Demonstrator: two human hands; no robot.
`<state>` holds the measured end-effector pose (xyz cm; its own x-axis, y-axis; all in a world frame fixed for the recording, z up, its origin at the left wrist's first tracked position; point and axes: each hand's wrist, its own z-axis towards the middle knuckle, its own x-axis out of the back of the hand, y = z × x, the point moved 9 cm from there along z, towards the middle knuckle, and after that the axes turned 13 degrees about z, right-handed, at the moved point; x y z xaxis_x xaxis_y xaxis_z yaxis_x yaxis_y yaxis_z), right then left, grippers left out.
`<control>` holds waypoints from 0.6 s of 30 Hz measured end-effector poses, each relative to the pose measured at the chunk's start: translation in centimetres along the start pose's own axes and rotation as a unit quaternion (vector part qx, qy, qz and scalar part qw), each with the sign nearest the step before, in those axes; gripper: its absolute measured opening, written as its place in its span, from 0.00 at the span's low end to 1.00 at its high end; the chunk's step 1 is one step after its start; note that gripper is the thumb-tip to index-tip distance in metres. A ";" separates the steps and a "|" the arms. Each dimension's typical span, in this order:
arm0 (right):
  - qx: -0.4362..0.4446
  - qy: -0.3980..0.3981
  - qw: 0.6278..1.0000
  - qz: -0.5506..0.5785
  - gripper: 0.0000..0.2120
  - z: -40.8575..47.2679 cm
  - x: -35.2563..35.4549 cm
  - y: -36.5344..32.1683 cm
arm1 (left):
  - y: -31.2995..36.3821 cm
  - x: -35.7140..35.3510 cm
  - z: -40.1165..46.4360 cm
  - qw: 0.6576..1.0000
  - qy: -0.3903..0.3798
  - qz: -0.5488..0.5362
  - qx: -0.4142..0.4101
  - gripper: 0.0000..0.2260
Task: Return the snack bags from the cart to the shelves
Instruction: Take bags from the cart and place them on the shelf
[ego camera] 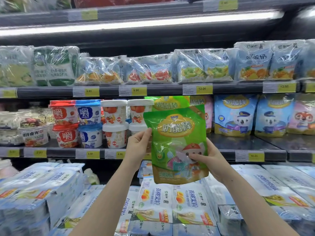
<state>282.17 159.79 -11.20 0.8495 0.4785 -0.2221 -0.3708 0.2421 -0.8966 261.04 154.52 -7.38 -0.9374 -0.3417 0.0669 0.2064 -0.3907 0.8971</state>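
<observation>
Green snack bag [177,143] held upright before the middle shelf [247,142], left hand [139,144] pinching its edge, right hand [207,160] gripping its lower side. Risk: slippery film slides, or bag knocks stacked cups [117,123].

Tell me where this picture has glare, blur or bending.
Head view: the white strip light overexposes; the clear-wrapped pouch packs glint; top shelf price tags are blurred; shelf edges bow from the wide lens; the green foil snack bag stays sharp.
</observation>
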 end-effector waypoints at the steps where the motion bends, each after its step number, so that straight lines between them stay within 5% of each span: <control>1: -0.002 -0.001 1.000 -0.002 0.34 -0.1 0.2 0.1 | 0.4 0.1 0.0 1.000 0.007 0.017 -0.014 0.14; 8: 0.030 0.041 0.999 0.005 0.35 -1.1 2.8 -0.6 | 2.2 5.1 2.4 0.992 0.065 0.101 -0.044 0.14; 11: 0.119 0.076 0.990 -0.020 0.22 0.2 3.0 -3.8 | 2.4 5.2 2.6 0.969 0.076 0.208 -0.107 0.09; 13: 0.170 0.101 0.979 -0.052 0.21 1.4 2.1 -6.3 | 2.9 4.6 2.1 0.932 0.086 0.302 -0.179 0.06; 18: 0.239 0.148 0.953 -0.116 0.16 3.6 0.2 -7.6 | 2.4 2.6 1.4 0.804 0.108 0.510 -0.286 0.19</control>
<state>283.84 161.07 -3.09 0.9720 0.1230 -0.2002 -0.2277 0.7030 -0.6738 258.69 153.94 -4.45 -0.1421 -0.8493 0.5083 0.9898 -0.1220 0.0729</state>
